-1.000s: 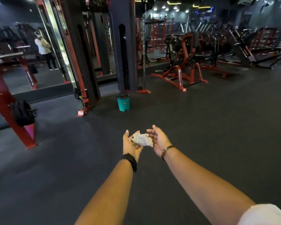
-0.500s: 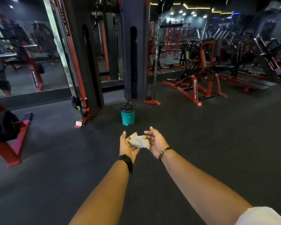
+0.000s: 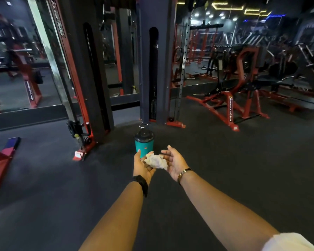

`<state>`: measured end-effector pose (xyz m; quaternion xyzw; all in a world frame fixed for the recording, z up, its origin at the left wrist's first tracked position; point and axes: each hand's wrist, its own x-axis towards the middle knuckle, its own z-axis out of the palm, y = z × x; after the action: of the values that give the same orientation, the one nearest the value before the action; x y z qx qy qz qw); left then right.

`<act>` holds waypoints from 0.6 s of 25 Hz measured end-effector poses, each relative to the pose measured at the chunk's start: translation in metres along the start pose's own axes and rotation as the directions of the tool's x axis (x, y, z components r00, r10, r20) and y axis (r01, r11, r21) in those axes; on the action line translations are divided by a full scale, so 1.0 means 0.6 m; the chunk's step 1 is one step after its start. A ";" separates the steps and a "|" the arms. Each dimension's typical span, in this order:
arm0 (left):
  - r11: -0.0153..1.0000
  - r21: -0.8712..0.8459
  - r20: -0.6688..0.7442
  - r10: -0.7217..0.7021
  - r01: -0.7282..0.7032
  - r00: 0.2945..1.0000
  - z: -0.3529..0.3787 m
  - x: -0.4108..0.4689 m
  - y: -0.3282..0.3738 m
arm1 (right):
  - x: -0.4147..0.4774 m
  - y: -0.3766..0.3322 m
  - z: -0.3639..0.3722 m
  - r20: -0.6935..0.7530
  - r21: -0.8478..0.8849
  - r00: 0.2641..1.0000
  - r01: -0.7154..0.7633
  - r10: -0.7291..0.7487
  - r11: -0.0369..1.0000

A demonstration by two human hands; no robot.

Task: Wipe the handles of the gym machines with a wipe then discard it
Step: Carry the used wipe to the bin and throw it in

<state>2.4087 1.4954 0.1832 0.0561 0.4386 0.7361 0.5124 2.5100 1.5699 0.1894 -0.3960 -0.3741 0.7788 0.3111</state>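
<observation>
Wipe [image 3: 156,161] — crumpled — rests between left hand [image 3: 142,166] and right hand [image 3: 175,163], both spread palm-up, near teal bin [image 3: 144,146].

White crumpled wipe [image 3: 156,161], teal bin [image 3: 144,147] with black lid, red machine frames [image 3: 234,109], dark grey floor [image 3: 243,160]
</observation>
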 end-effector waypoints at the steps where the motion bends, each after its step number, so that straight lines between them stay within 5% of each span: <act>1: 1.000 -0.003 -0.003 0.003 -0.004 1.000 0.014 0.049 0.020 | 0.048 -0.023 0.011 0.000 -0.002 1.000 0.001 -0.001 1.000; 15: 0.998 -0.058 -0.087 0.007 -0.012 0.996 0.190 0.676 0.184 | 0.718 -0.271 0.073 0.065 -0.113 0.996 -0.046 0.054 0.993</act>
<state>2.2015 1.8787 0.1812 0.0111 0.4388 0.7527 0.4907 2.2912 1.9772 0.1761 -0.3954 -0.4172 0.7772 0.2561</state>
